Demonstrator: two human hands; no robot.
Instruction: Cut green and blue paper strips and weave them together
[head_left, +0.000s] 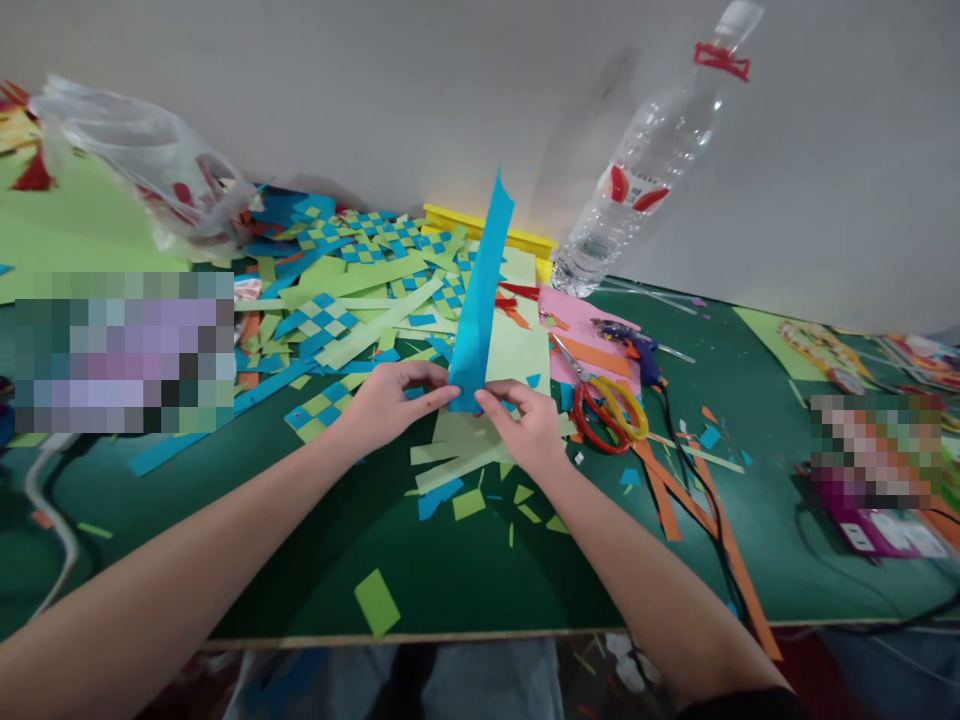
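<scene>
A long blue paper strip point(480, 290) stands up between my hands, its pointed far end rising toward the wall. My left hand point(401, 402) pinches the strip's lower left corner between thumb and fingers. On the lower right corner, my right hand point(526, 420) pinches it the same way. Under and behind the strip lie light green paper strips point(457, 460) and a pale green sheet point(525, 350). Woven blue-and-green checkered paper pieces point(322, 330) are heaped to the left. Scissors with red and yellow handles point(604, 405) rest just right of my right hand.
A clear plastic bottle point(600, 230) stands at the back right by the wall. A blue glue gun point(645, 365) lies on pink paper point(562, 310), its black cord running forward. Orange strips point(739, 560) reach the table's front edge. A plastic bag point(150, 160) sits back left.
</scene>
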